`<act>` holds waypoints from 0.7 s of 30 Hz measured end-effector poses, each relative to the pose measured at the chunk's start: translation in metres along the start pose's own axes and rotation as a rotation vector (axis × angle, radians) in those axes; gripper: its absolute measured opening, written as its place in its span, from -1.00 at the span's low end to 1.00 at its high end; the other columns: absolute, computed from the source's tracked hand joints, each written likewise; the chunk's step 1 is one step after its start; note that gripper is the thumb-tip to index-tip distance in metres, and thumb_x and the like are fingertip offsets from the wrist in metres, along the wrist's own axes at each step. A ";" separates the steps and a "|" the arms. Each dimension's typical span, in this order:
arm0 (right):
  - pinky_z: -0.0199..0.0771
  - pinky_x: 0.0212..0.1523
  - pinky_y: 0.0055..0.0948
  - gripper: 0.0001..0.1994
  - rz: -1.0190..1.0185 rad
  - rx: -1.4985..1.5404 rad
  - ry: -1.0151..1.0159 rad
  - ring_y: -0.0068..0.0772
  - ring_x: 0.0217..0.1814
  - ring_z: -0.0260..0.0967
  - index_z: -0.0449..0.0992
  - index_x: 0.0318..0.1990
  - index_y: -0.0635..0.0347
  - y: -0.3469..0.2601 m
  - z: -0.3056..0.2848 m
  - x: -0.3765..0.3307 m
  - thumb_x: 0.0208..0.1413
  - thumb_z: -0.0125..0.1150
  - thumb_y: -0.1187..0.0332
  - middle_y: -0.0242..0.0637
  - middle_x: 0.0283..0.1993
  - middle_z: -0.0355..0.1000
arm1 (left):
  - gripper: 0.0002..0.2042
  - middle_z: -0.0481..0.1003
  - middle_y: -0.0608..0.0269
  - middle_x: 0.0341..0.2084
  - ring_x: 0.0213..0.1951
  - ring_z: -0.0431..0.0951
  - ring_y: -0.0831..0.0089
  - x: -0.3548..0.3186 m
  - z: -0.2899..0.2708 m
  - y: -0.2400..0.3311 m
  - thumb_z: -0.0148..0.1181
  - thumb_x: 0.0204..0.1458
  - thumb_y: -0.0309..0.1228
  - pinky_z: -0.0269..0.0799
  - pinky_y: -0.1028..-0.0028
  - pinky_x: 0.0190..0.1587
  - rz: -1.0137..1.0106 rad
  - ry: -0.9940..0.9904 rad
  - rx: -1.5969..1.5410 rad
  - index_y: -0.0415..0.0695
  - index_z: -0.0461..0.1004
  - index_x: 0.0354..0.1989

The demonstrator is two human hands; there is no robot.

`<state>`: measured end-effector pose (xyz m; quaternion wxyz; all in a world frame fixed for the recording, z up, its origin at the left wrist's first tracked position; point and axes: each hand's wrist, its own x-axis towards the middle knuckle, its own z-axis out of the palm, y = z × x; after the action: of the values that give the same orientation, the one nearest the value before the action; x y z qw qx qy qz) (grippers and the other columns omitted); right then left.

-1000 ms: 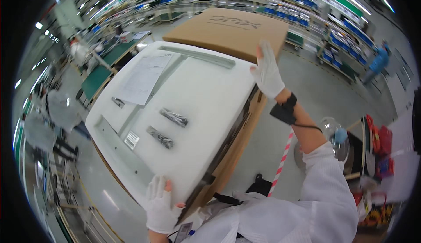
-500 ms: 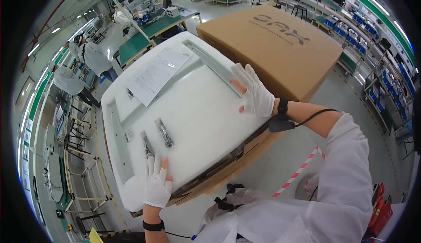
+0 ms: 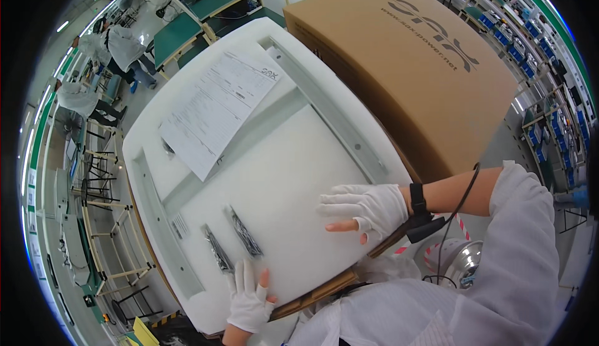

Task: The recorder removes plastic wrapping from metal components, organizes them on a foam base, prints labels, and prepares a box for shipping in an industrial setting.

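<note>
White foam sheet seated over an open carton, both gloved hands pressing it flat.

Going left to right: the foam sheet (image 3: 274, 177) already lies on the open carton (image 3: 324, 287), whose brown rim shows along the near edge, so the laying-in looks done and only the settling seems left. The left hand (image 3: 248, 299) rests at the near edge, fingers spread flat, gripping nothing, just beside two small dark bags (image 3: 234, 243) of parts lying on the foam. Farther up, a printed paper (image 3: 215, 109) lies loose across the sheet's moulded grooves. The right hand (image 3: 365, 209) presses the right side, open-palmed and empty (a black wristband and cable trail from it). Behind stands a closed brown box (image 3: 405, 65), touching the foam's far edge.
</note>
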<state>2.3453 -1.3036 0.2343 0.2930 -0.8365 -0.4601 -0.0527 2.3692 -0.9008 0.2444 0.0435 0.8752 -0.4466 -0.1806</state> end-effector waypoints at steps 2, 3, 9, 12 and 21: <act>-0.03 0.32 0.06 -0.18 0.015 -0.007 -0.023 0.15 0.34 0.03 0.02 0.31 0.18 -0.001 -0.006 0.001 -0.09 0.23 0.07 0.26 0.26 0.07 | -0.20 -0.08 -0.34 0.27 0.26 -0.04 -0.33 0.002 0.001 0.004 0.16 -0.10 -0.16 -0.20 -0.31 0.18 -0.015 0.008 0.009 0.03 -0.06 0.36; -0.01 0.31 0.06 -0.17 0.033 -0.017 -0.047 0.16 0.33 0.05 -0.01 0.31 0.18 -0.002 -0.010 0.002 -0.09 0.24 0.09 0.29 0.24 0.07 | -0.20 -0.08 -0.34 0.27 0.26 -0.04 -0.32 0.005 0.000 0.006 0.16 -0.10 -0.17 -0.19 -0.30 0.19 -0.028 0.018 0.017 0.04 -0.06 0.36; 0.12 0.22 0.12 -0.24 0.010 -0.067 -0.019 0.23 0.23 0.17 0.08 0.28 0.17 -0.011 -0.049 0.017 0.00 0.06 -0.09 0.11 0.20 0.18 | -0.24 -0.07 -0.35 0.27 0.27 -0.03 -0.29 0.019 -0.012 0.018 0.21 -0.14 -0.19 -0.19 -0.28 0.20 -0.071 0.057 -0.021 0.02 0.07 0.31; 0.09 0.26 -0.14 -0.42 0.335 -0.199 0.164 0.10 0.24 0.13 0.16 0.20 0.36 0.025 -0.146 0.074 0.16 0.01 0.10 0.06 0.19 0.19 | -0.28 -0.06 -0.33 0.27 0.28 -0.03 -0.27 0.021 -0.029 0.031 0.23 -0.16 -0.20 -0.15 -0.22 0.21 -0.178 0.057 -0.053 0.01 0.16 0.27; 0.37 0.03 -0.12 -0.61 0.626 -0.704 -0.042 0.04 0.14 0.25 0.46 -0.04 0.18 0.387 -0.181 0.138 0.15 -0.07 0.09 -0.01 0.00 0.37 | -0.36 0.10 -0.31 0.21 0.27 0.04 -0.20 0.046 -0.016 0.104 0.19 -0.10 -0.27 -0.05 -0.02 0.27 -0.627 0.366 -0.348 -0.19 0.21 0.22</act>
<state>2.7668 -1.4558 0.2613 -0.0160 -0.9843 -0.1458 -0.0980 2.3196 -1.0013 0.2709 0.2128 0.9663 -0.1055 -0.0995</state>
